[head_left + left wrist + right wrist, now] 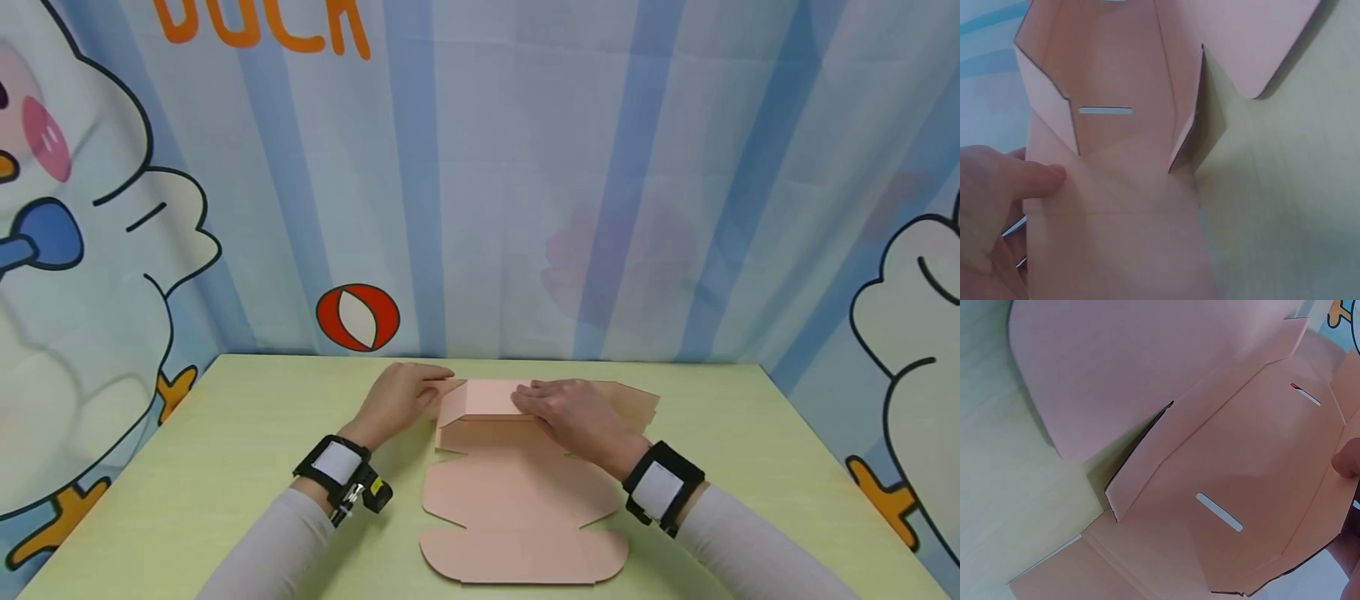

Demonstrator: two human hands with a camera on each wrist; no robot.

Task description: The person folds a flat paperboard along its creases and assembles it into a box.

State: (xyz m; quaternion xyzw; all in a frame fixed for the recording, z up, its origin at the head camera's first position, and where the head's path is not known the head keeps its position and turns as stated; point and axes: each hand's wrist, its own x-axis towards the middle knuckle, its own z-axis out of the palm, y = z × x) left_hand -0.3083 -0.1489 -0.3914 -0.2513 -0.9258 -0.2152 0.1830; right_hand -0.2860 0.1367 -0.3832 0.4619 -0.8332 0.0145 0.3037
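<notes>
A pink cardboard box blank [517,487], partly folded, lies on the table with its rear panels raised. My left hand [401,396] pinches the side flap at the far left. In the left wrist view its thumb [1044,180] lies on the flap's inner face, with the other fingers behind the edge. My right hand [577,412] holds the raised rear panel from above. Its thumb [1347,457] presses the inner side in the right wrist view, and its fingers are partly hidden behind the cardboard. Two narrow slots show in the slotted panel [1254,456].
The pale yellow-green table [247,467] reaches a striped blue curtain [502,183] with cartoon ducks at the back and sides. The blank's rounded front flap [525,557] lies flat near the person. Another side flap [630,402] sticks out at the right.
</notes>
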